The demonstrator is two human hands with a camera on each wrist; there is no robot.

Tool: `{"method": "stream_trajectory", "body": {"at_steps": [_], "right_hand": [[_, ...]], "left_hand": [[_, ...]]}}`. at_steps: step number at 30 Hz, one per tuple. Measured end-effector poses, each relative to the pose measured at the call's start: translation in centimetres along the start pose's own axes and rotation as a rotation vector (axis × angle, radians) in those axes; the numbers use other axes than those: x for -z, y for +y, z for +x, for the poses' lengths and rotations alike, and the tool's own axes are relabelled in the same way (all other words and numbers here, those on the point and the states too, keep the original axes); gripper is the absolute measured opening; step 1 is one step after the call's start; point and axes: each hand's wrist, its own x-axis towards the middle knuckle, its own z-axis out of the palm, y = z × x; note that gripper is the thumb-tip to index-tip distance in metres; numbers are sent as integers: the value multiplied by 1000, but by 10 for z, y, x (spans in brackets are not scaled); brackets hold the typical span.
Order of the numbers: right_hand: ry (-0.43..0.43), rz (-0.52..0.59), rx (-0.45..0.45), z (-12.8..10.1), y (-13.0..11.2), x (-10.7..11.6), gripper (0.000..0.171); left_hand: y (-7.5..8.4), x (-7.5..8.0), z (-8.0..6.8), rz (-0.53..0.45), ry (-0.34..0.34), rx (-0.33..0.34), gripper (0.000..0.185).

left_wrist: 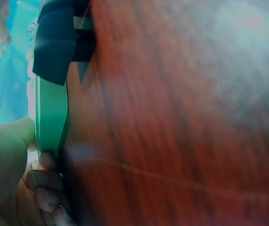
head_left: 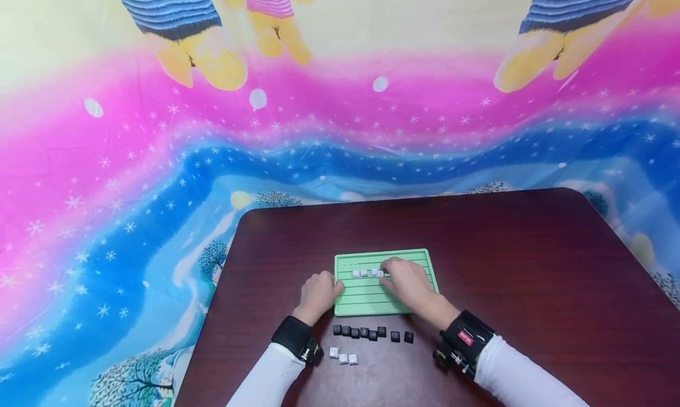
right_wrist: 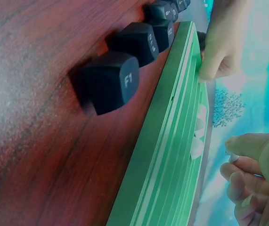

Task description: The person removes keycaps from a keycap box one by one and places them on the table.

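Steadying a green grooved tray at its left edge, the left hand curls its fingers against the rim. The right hand, fingers bent, pinches a white keycap at the end of a short row on the tray. Black keycaps line the dark tabletop just below.

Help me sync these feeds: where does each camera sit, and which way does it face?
Head: above, facing forward and down at the table, green board, both hands and sleeves.
Left wrist: low by the left hand, along the board's edge.
Right wrist: table level, past black keycaps toward the right hand.
All three share the green board.
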Motion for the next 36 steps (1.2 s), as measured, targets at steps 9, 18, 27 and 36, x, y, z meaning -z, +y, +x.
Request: {"method": "stream_trajectory", "body": {"at_steps": [9, 18, 27, 36], "right_hand": [[14, -10, 45, -12, -11, 6, 16], [31, -33, 85, -19, -15, 7, 12], [24, -39, 108, -29, -20, 8, 11], [66, -42, 227, -41, -25, 6, 14]], "left_hand": [[0, 0, 0, 3, 5, 0, 53], [0, -1, 1, 5, 13, 1, 53], [1, 0, 1, 6, 9, -2, 53], [0, 0, 0, 7, 10, -9, 53]]}}
